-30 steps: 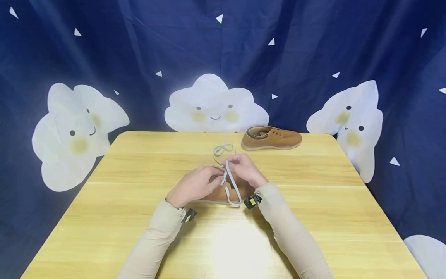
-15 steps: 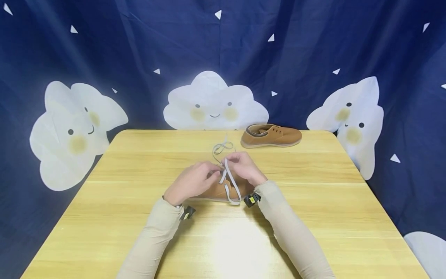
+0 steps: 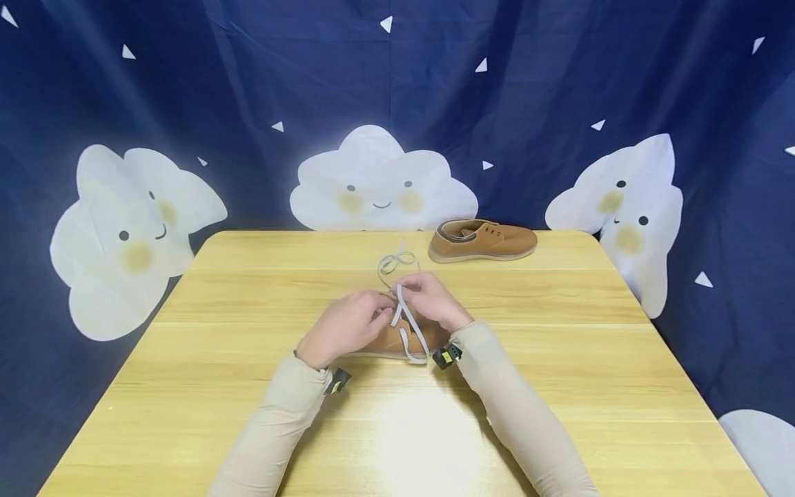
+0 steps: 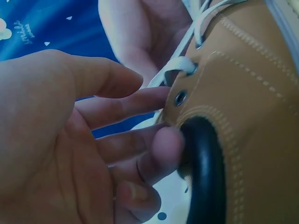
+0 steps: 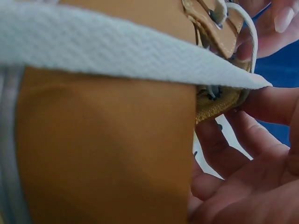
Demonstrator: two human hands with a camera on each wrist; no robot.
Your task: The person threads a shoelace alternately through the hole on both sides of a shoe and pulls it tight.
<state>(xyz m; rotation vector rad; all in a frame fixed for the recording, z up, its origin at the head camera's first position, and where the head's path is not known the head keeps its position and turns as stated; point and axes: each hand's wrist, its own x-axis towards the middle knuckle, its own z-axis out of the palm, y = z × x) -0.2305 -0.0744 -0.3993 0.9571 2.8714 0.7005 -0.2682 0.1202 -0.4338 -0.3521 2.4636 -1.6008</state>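
Note:
A brown lace-up shoe [image 3: 391, 339] lies sideways near the table's middle, partly covered by both hands. My left hand [image 3: 348, 324] is at its eyelet flap; in the left wrist view the fingers [image 4: 131, 105] curl at the flap's edge beside the dark collar, while the thumb stands apart from it. On the far side, my right hand [image 3: 433, 302] pinches the flat white shoelace [image 5: 117, 46] at the flap, its fingers partly behind the shoe. One length of lace loops toward me over the shoe, threaded through some eyelets. The exact fingertip contact is partly hidden.
A second brown shoe [image 3: 484, 241], with no lace visible in its eyelets, stands at the table's back edge. A loose, thin stretch of lace [image 3: 397, 261] curls on the wooden table [image 3: 248, 276] beyond the hands. Behind hangs a blue curtain [image 3: 248, 69] with clouds.
The right hand and the top of the lace loop have shifted slightly left. My left hand stays at the flap, and the shoe keeps its place. The head view has tilted a little.

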